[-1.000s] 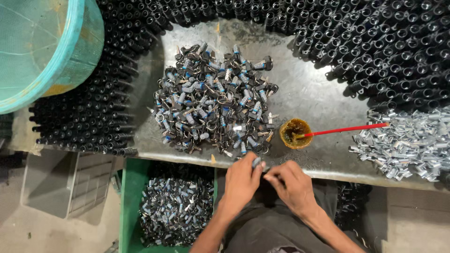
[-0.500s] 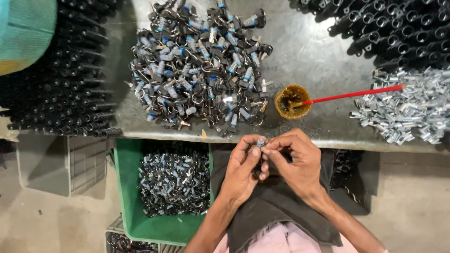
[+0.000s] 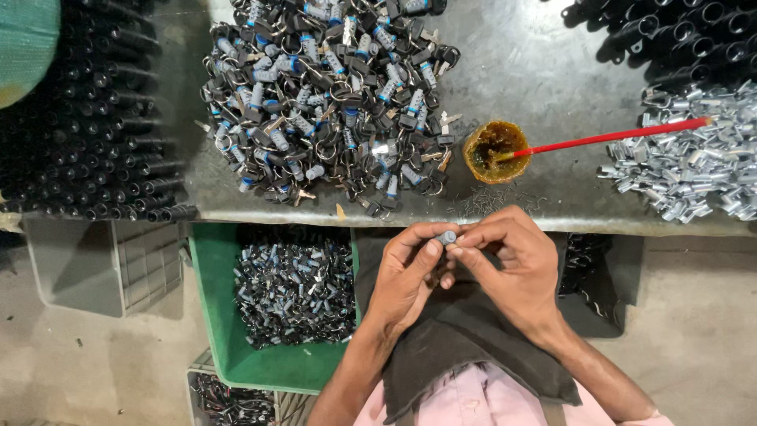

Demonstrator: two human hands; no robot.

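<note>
I saw both hands meeting just below the near edge of the grey metal table [image 3: 552, 71], above a dark cloth [image 3: 465, 331] spread over the lap. My left hand [image 3: 406, 280] pinched a small grey-blue cylinder [image 3: 447, 237] between thumb and fingertips; my right hand [image 3: 512, 264] closed on the same cylinder from the other side, its fingertips touching the part. Both grips were therefore closed on that one piece, held off the table and just beside its edge.

On the table, up and to the left of the hands, lay a large heap of keys and small lock barrels [image 3: 331, 102], black, blue and silver mixed. Near the right hand's side of the edge stood a small round pot of amber grease [image 3: 495, 151], with a red stick [image 3: 615, 136] resting in it and pointing toward a pile of bright silver metal pieces [image 3: 694, 158]. Black tubular parts [image 3: 87, 142] were stacked at the far left, and more at the upper right. Below the table edge, left of the lap, a green bin [image 3: 236, 347] held further small grey and blue parts.
</note>
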